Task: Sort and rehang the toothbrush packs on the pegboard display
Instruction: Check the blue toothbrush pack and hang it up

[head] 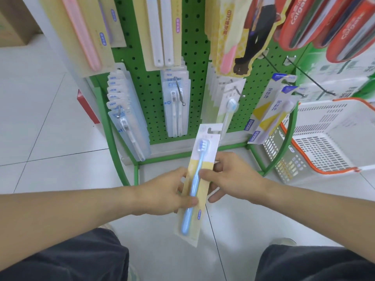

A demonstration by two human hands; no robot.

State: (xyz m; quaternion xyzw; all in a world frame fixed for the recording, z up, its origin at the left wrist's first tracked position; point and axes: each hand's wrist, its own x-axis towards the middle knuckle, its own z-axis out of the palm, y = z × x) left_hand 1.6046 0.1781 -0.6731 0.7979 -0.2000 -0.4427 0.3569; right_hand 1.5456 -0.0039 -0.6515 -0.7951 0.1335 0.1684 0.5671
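Observation:
A long yellow and white toothbrush pack point(199, 159) with a blue brush inside is held upright in front of the green pegboard point(194, 49), its hang hole at the top. My left hand point(168, 193) grips its left edge, thumb across the front. My right hand point(229, 175) grips its right edge, thumb on the brush handle. Several clear packs point(125, 114) hang on the lower left hook, more clear packs point(176, 98) on the middle hook, and white packs point(229, 98) just above the held pack. Two white and yellow packs point(269, 110) hang at the right.
A white plastic basket point(332, 138) with orange rim stands on the floor at the right. Two bare black hooks point(312, 78) stick out above it. Red toothpaste packs point(324, 23) hang top right. The rack's green frame point(121, 157) curves to the tiled floor. My knees are below.

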